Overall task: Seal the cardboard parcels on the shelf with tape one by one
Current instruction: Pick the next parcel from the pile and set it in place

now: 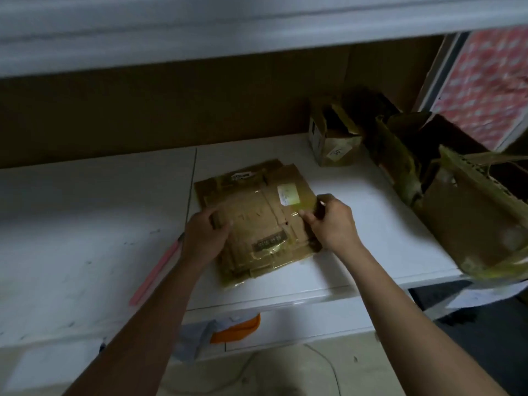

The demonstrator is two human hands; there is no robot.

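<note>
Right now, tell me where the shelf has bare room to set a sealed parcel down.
Bare white shelf lies left of the flat cardboard parcel both hands hold, beyond the pink strip. A smaller bare patch sits between the parcel and the open boxes. The right end is crowded with those boxes.

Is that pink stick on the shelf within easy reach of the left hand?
Probably yes: the pink stick lies just beside the left hand, nothing between them, though that hand would first have to release the flat cardboard parcel.
</note>
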